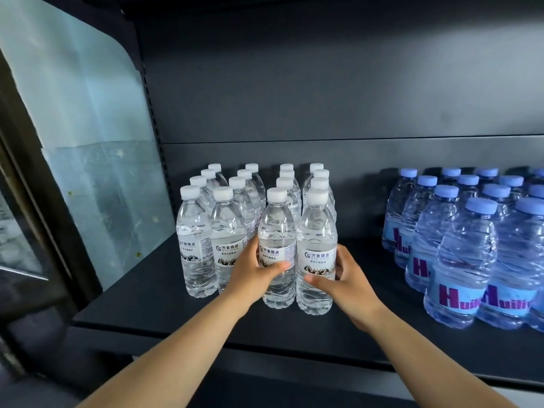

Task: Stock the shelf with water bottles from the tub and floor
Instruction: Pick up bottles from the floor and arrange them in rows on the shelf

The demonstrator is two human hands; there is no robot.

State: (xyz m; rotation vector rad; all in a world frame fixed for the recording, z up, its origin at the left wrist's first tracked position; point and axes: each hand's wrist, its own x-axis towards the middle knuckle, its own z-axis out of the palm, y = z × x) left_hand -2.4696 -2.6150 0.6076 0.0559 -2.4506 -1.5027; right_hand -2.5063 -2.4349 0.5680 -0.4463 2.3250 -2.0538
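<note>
Gripping two clear bottles, left hand (255,273) curled round one (276,248), right hand (344,278) round its neighbour (316,251), squaring them with the shelf's (147,304) rows.

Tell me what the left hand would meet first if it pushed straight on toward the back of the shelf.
The left hand already grips a front water bottle. Pushed straight back, that bottle would probably bump the white-capped bottle behind it first, though depth is unclear.
</note>
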